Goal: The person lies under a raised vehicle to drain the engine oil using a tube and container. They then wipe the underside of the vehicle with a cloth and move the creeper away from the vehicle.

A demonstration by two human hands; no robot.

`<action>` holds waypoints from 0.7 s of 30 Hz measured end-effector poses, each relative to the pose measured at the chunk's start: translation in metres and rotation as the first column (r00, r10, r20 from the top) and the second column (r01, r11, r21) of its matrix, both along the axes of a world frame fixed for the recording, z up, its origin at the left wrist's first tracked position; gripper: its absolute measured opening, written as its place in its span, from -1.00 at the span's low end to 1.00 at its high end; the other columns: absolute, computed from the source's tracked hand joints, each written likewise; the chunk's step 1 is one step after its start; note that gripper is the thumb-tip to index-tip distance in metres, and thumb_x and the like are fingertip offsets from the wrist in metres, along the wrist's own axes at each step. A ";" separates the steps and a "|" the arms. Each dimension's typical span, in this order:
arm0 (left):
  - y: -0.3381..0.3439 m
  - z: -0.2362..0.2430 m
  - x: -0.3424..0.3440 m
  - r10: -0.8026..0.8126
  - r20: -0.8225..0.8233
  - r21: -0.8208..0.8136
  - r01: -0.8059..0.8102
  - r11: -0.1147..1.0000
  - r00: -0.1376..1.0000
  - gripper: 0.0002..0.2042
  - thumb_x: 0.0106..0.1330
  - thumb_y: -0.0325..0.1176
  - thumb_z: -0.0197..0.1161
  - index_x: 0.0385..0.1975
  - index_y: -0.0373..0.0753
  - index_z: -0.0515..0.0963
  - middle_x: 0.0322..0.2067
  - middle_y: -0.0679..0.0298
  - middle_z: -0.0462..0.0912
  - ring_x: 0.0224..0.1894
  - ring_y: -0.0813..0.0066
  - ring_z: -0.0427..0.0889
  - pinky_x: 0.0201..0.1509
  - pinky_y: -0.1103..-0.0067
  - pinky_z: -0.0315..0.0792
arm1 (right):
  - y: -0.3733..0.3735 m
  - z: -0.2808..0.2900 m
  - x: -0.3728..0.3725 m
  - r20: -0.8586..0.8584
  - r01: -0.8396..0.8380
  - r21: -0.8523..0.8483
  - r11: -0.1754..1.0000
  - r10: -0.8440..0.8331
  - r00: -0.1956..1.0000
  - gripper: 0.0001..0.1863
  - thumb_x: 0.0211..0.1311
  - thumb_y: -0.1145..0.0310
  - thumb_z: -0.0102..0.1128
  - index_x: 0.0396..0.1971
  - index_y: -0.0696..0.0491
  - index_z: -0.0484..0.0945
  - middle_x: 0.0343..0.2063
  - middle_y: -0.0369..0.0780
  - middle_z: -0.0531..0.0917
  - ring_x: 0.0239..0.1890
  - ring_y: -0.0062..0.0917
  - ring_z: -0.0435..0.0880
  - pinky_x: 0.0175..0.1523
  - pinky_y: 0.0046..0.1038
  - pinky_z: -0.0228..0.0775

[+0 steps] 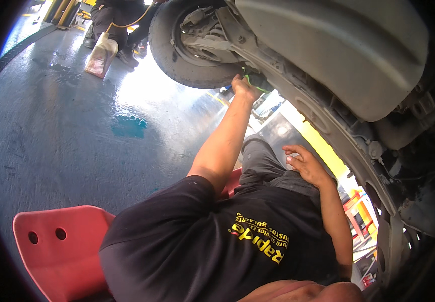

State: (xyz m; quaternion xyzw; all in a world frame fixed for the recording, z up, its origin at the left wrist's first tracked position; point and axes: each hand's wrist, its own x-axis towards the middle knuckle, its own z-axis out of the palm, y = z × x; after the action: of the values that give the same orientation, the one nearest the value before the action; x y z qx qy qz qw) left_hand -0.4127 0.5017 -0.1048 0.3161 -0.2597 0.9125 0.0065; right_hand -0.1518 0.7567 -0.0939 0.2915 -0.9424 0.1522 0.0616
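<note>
While a co-worker crouches at upper left by a cloudy bottle with an amber tube, the person on the red creeper reaches up to top centre. Left hand is just beside the tyre, at a thin green strip. Fingers look curled; can't tell if they're clamped on it (hand hides its own grip). Right hand, right of centre, hangs over the thighs, fingers apart, nothing in it. Status, my read: work by the wheel is under way; tyre in place beside the suspension parts, nothing visibly finished. What's left, can't tell.
</note>
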 end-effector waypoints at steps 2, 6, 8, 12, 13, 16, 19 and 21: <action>0.011 -0.002 -0.011 -0.007 0.021 0.014 0.007 1.000 1.000 -0.42 0.45 0.02 -0.25 0.28 -0.27 0.35 0.31 0.02 0.38 0.36 -0.01 0.34 0.50 0.03 0.07 | 0.000 -0.002 0.006 -0.013 0.039 -0.035 0.999 -0.040 0.999 -0.62 0.45 0.27 0.16 0.19 0.04 0.49 0.08 -0.14 0.51 0.01 -0.42 0.61 0.10 -0.41 0.48; 0.009 0.015 0.010 0.172 0.221 -0.264 -0.111 0.958 0.960 -0.63 0.44 -0.19 0.00 0.11 -0.25 0.47 0.17 0.05 0.53 0.20 0.02 0.52 0.42 0.06 0.29 | 0.016 -0.001 -0.025 -0.034 -0.136 0.041 0.990 0.137 0.990 -0.54 0.47 0.16 0.12 0.22 0.10 0.44 0.13 -0.14 0.51 0.24 -0.37 0.49 0.25 -0.32 0.41; -0.004 0.019 -0.003 0.058 0.115 -0.138 -0.042 0.989 0.992 -0.56 0.47 -0.12 -0.14 0.17 -0.23 0.47 0.17 0.06 0.55 0.24 0.04 0.48 0.42 0.04 0.23 | 0.014 0.002 -0.025 -0.085 -0.120 0.045 0.992 0.123 0.989 -0.60 0.45 0.24 0.16 0.18 0.09 0.48 0.04 -0.11 0.54 0.16 -0.34 0.55 0.25 -0.37 0.41; 0.004 0.017 0.000 0.056 -0.082 -0.032 -0.059 0.998 0.995 -0.57 0.49 -0.20 -0.20 0.15 -0.27 0.50 0.17 0.07 0.56 0.23 0.08 0.50 0.41 0.09 0.26 | 0.018 0.004 -0.018 -0.096 -0.100 -0.051 0.994 0.094 0.991 -0.62 0.46 0.26 0.14 0.19 0.07 0.48 0.05 -0.14 0.56 0.12 -0.32 0.58 0.24 -0.38 0.42; 0.005 0.020 -0.001 0.037 -0.108 -0.024 -0.040 0.999 0.993 -0.57 0.50 -0.22 -0.20 0.16 -0.29 0.49 0.18 0.06 0.55 0.24 0.09 0.50 0.41 0.11 0.27 | 0.022 0.007 -0.016 -0.079 -0.051 -0.096 0.994 0.043 0.996 -0.62 0.47 0.26 0.14 0.19 0.07 0.49 0.06 -0.15 0.57 0.10 -0.35 0.59 0.21 -0.39 0.43; 0.013 0.016 -0.003 0.015 -0.130 -0.013 -0.017 1.000 0.991 -0.58 0.50 -0.24 -0.20 0.18 -0.30 0.47 0.19 0.06 0.54 0.24 0.10 0.50 0.40 0.13 0.28 | 0.032 0.015 -0.005 -0.012 0.064 -0.172 0.983 -0.067 0.998 -0.62 0.47 0.24 0.13 0.18 0.06 0.49 0.08 -0.19 0.60 0.04 -0.43 0.61 0.14 -0.41 0.46; 0.021 0.019 0.012 -0.019 -0.147 0.000 0.019 1.000 0.989 -0.59 0.50 -0.28 -0.19 0.18 -0.30 0.47 0.19 0.07 0.54 0.24 0.10 0.50 0.41 0.15 0.29 | 0.062 0.021 -0.006 -0.023 0.112 -0.177 0.978 -0.118 0.993 -0.63 0.47 0.23 0.13 0.17 0.04 0.51 0.08 -0.24 0.61 -0.02 -0.52 0.61 0.06 -0.44 0.47; 0.024 0.018 0.004 0.033 -0.158 -0.009 -0.035 0.999 0.987 -0.59 0.53 -0.26 -0.22 0.18 -0.29 0.46 0.20 0.08 0.53 0.24 0.10 0.50 0.39 0.17 0.31 | 0.080 0.025 -0.017 -0.056 0.114 -0.143 0.983 -0.124 0.991 -0.63 0.46 0.23 0.13 0.17 0.03 0.52 0.07 -0.28 0.62 -0.05 -0.57 0.61 0.01 -0.46 0.46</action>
State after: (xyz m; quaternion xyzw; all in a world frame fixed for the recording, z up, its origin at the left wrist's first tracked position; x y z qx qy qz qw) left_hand -0.4084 0.5254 -0.0869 0.3916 -0.2474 0.8861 0.0133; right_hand -0.1685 0.8370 -0.0693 0.2344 -0.9427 0.2042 0.1214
